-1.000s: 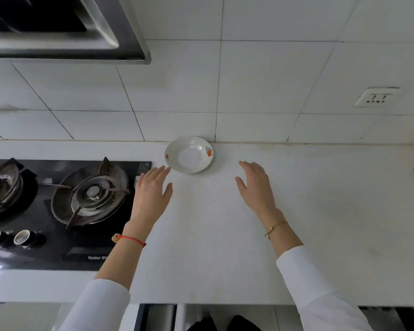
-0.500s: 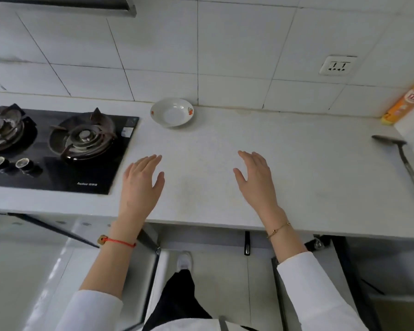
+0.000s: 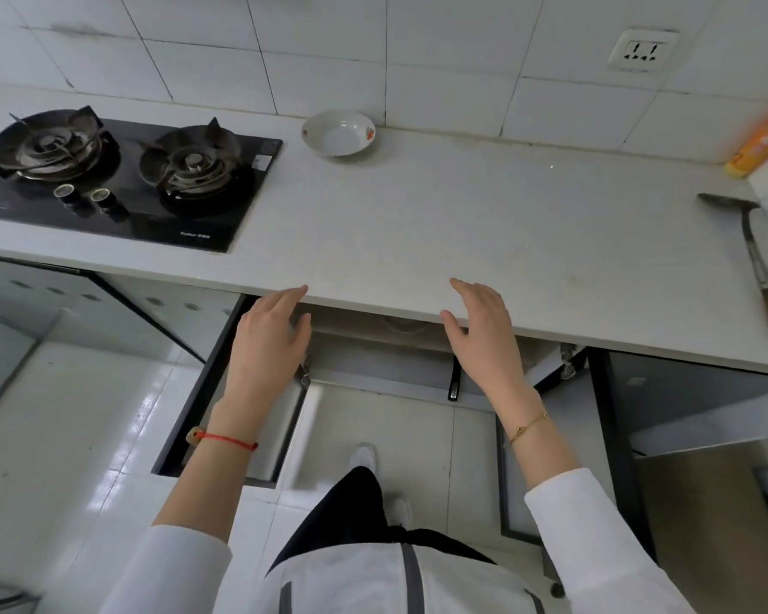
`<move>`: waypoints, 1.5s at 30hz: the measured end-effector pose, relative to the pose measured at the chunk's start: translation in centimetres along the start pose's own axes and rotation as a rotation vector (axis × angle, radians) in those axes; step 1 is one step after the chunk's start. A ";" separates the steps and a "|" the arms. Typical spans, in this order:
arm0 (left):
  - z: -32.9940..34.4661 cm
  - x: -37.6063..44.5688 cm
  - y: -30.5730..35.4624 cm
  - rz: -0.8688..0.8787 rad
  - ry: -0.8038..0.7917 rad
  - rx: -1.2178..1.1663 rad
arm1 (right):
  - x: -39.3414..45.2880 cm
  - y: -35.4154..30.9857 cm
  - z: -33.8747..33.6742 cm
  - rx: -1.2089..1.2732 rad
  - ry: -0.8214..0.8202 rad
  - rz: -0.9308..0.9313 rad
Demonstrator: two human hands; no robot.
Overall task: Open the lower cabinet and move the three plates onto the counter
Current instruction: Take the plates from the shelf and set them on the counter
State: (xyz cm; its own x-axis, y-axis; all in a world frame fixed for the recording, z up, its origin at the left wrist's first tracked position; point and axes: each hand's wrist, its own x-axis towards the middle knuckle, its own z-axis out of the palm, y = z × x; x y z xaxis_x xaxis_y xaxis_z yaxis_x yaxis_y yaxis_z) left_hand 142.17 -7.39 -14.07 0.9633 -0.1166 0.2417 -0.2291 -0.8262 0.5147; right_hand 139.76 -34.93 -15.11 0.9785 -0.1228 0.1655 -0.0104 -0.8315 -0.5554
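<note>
One small white plate (image 3: pixel 339 132) with red flower marks sits at the back of the white counter (image 3: pixel 417 223), near the wall. Both lower cabinet doors stand swung out: the left door (image 3: pixel 187 392) and the right door (image 3: pixel 517 471). My left hand (image 3: pixel 269 343) and my right hand (image 3: pixel 484 332) hover empty, fingers apart, at the counter's front edge above the open cabinet. The inside of the cabinet is hidden under the counter, so no other plates show.
A black two-burner gas stove (image 3: pixel 120 170) fills the counter's left side. A spatula with a wooden handle (image 3: pixel 757 259) lies at the right edge, beside an orange bottle (image 3: pixel 761 141). A wall socket (image 3: pixel 641 51) is above. My legs and shoes stand on the tiled floor.
Both hands drew back from near the plate to the counter's front edge. The view tipped down and back, so the open cabinet doors and floor came into sight.
</note>
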 end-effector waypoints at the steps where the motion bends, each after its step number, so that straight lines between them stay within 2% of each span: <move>1: 0.1 -0.6 -0.1 -0.003 -0.007 0.013 | -0.7 0.1 0.2 0.003 0.002 0.002; 9: 1.3 -3.0 -0.5 -0.025 -0.095 -0.013 | -3.6 1.1 1.5 -0.030 -0.007 0.063; 19: 3.9 -0.4 -2.9 0.023 -0.192 -0.023 | -3.4 2.1 3.6 -0.022 0.106 0.166; 26: 7.8 -0.8 -5.0 -0.005 -0.230 -0.019 | -4.2 4.6 6.7 -0.023 0.083 0.225; 36: 19.1 -2.1 -11.4 -0.067 -0.220 -0.010 | -4.6 12.7 16.7 -0.006 0.017 0.244; 45: 33.1 -2.3 -19.4 -0.008 -0.131 0.011 | -2.7 22.8 28.9 -0.020 0.108 0.175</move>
State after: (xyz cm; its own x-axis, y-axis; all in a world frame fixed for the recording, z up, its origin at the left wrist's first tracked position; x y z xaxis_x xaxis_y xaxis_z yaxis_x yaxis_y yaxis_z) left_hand 149.05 -9.34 -51.85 0.9752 -0.1803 0.1282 -0.2207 -0.8333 0.5069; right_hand 142.84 -37.92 -51.81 0.9338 -0.3226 0.1546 -0.1835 -0.8030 -0.5671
